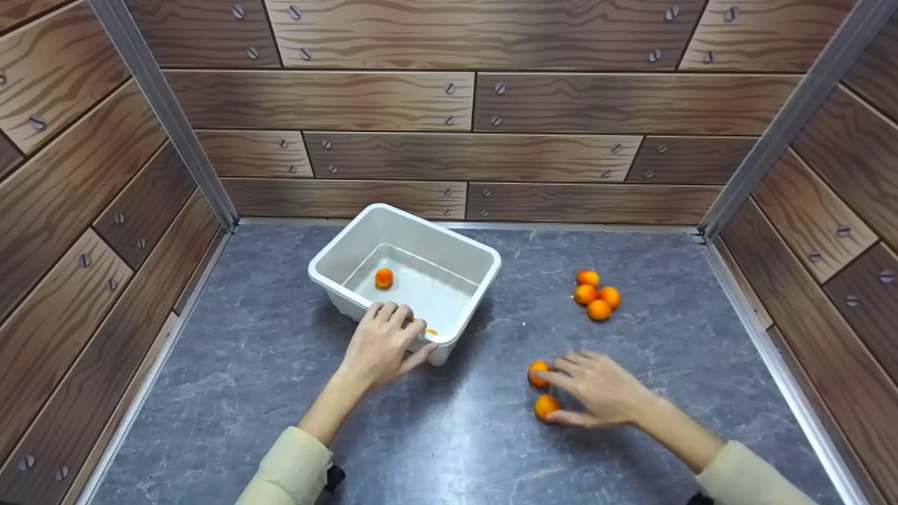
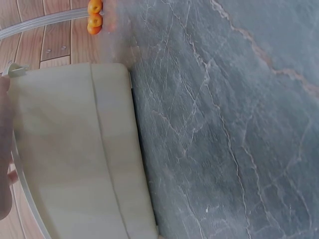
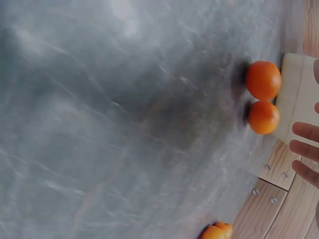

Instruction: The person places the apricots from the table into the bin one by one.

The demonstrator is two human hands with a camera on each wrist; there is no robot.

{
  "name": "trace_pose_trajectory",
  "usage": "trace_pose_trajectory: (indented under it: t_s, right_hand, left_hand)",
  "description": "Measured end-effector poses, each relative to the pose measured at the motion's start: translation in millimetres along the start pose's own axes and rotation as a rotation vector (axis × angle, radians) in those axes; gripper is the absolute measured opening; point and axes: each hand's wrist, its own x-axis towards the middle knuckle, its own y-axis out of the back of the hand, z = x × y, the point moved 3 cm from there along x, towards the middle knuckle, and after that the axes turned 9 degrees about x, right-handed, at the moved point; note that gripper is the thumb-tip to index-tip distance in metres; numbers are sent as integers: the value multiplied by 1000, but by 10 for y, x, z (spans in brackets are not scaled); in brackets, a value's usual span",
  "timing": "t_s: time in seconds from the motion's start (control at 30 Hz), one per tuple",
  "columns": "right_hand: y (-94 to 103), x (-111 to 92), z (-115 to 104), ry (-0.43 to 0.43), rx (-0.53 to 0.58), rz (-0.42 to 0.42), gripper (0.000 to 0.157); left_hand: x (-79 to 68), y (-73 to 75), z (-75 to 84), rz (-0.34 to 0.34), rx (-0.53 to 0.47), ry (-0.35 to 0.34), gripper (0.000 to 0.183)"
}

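Observation:
My left hand point(image 1: 379, 345) grips the near rim of a white plastic bin point(image 1: 484, 268), fingers over the edge and thumb on the outside. In the left wrist view the bin's outer wall point(image 2: 75, 144) fills much of the left side. Inside the bin lies a small orange point(image 1: 384, 278); another orange sliver point(image 1: 431, 332) shows beside the left fingers, mostly hidden. My right hand point(image 1: 602, 390) hovers with fingers spread beside two small oranges point(image 1: 546, 407) on the floor. Those two oranges point(image 3: 263, 80) sit side by side in the right wrist view, apart from the fingers point(image 3: 305, 149).
Farther back on the right, several small oranges point(image 1: 599, 310) lie in a cluster on the grey marbled floor point(image 1: 666, 280). Wood-patterned walls point(image 1: 393, 105) with metal edge strips point(image 1: 772, 358) enclose the floor at the back and both sides.

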Motion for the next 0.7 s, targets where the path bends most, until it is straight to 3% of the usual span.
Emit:
trace_pose_trajectory:
  t_s: [0.3, 0.7]
  right_hand:
    - [-125, -158, -44, -1, -5, -1, 60]
    - [-225, -211, -76, -14, 2, -36, 58]
  left_hand:
    - [-12, 1, -5, 1, 2, 5, 37]
    - [-7, 4, 1, -10, -16, 8, 37]
